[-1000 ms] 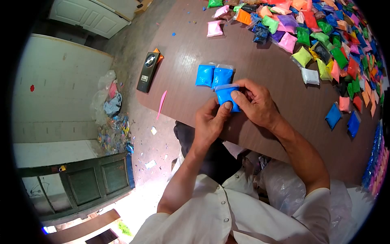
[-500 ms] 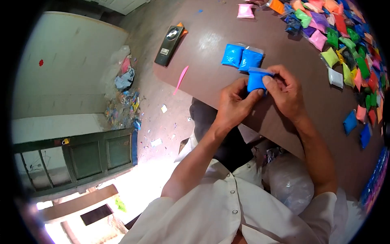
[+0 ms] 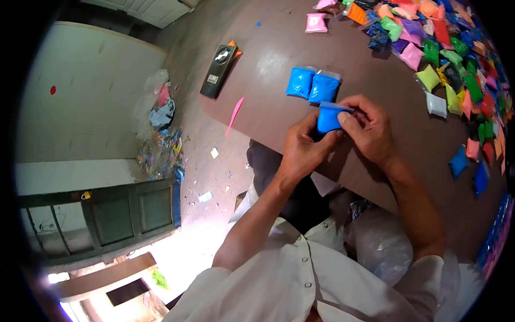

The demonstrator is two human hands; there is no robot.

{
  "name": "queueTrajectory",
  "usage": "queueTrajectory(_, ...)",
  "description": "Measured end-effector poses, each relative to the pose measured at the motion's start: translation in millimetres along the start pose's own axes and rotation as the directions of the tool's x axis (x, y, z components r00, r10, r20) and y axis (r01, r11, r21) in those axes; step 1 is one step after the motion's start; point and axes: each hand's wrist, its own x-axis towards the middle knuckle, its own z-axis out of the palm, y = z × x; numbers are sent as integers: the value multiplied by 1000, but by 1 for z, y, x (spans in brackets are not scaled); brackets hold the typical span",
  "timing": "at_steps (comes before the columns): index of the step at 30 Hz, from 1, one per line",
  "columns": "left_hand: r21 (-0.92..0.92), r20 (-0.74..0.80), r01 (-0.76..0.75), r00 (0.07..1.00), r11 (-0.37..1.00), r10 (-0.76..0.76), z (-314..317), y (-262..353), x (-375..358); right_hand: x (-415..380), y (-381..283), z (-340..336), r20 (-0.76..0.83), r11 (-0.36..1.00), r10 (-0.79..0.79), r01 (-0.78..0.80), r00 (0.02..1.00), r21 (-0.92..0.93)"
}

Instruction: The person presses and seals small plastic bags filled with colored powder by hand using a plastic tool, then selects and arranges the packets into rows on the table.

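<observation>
A small clear bag of bright blue material [image 3: 329,119] is held between both hands, over the near edge of the brown table [image 3: 257,102]. My left hand [image 3: 307,142] grips its left side and bottom, thumb at the lower edge. With thumb and fingers, my right hand [image 3: 368,126] pinches the bag's upper right side near the seal. Just beyond it on the table lie two similar blue bags, one on the left [image 3: 300,81] and one on the right [image 3: 324,87], side by side and touching.
A large pile of colourful bags [image 3: 429,43] covers the table's far right. A dark phone-like device [image 3: 218,70] and a pink plastic knife [image 3: 234,115] lie near the left edge. Two blue packets [image 3: 458,162] rest at the right. Litter [image 3: 161,150] covers the floor.
The view has shifted, so the table and its objects sit slightly lower and further left. Both hands still hold the blue bag, with little change in grip.
</observation>
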Motion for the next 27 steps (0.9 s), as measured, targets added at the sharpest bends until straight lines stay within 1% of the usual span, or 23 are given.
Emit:
queueTrajectory(1,-6,14,-7,1000,1000,7,1,0,0,0,-1,0,-12,1000,-4,4,1000,-10)
queueTrajectory(3,-47,13,88,996,995,-88,0,-1,0,1,-1,-1,8,999,38,-39,999,23)
queueTrajectory(5,-56,14,82,997,995,-81,1,-7,0,1,3,-2,5,999,45,-45,999,11)
queueTrajectory(7,-31,-17,8,1000,999,-9,2,-8,0,1,7,-1,-14,998,40,-40,999,43)
queueTrajectory(8,-32,-11,8,1000,999,-8,2,-7,-1,1,6,-1,-19,998,40,-39,999,40)
queueTrajectory(10,-69,-3,83,997,994,-83,1,1,-2,2,3,-3,-23,1000,26,-26,999,4)
queueTrajectory(11,-70,1,82,997,994,-82,0,-1,-1,2,4,-3,-27,1000,26,-26,999,2)
queueTrajectory(13,-29,-2,-11,1000,1000,11,-2,-7,0,1,9,-3,-33,1000,9,-9,999,9)
queueTrajectory(17,-1,8,-6,1000,1000,6,-5,-13,0,2,6,-4,-14,998,43,-43,999,35)
queueTrajectory(20,-7,-6,-3,1000,1000,3,-5,-14,1,3,6,-4,-16,1000,28,-28,999,-4)
queueTrajectory(23,35,26,1,1000,999,-2,-7,-10,-1,4,6,-4,-12,999,33,-33,999,-7)
queueTrajectory(25,-129,3,12,1000,992,-12,-2,3,-4,3,9,-5,-27,999,12,-14,1000,-51)
queueTrajectory(26,-129,5,14,1000,992,-13,-2,1,-3,2,9,-5,-29,999,14,-15,999,-51)
queueTrajectory(27,-91,5,-4,1000,996,5,-4,-4,-2,2,9,-5,-31,999,21,-23,999,-44)
